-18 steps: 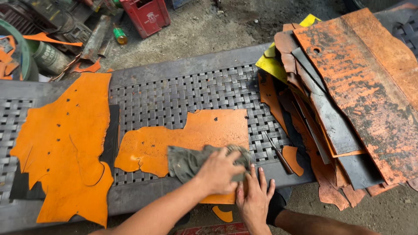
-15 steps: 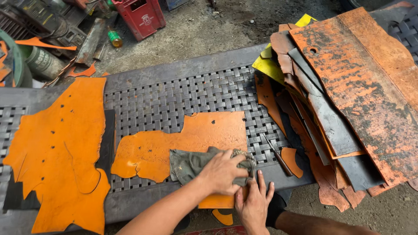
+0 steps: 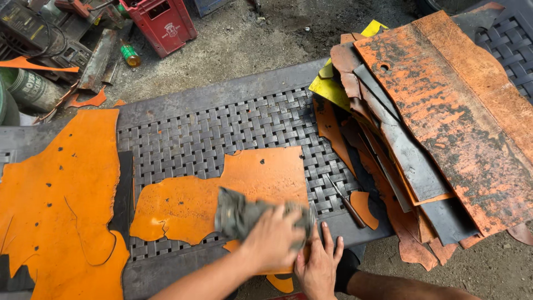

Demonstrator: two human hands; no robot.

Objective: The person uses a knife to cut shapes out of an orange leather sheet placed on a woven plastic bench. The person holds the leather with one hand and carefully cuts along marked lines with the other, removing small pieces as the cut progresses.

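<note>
Risk of snagging: dragging the crumpled grey-green cloth (image 3: 244,214) across the torn 9 o'clock edge of the flat orange leather sheet (image 3: 222,194) could lift or tear it. Left hand (image 3: 275,239) curled down on the cloth, pressing. Right hand (image 3: 319,264) open flat, pinning the sheet at 6 o'clock on the woven grey tabletop (image 3: 222,128).
</note>
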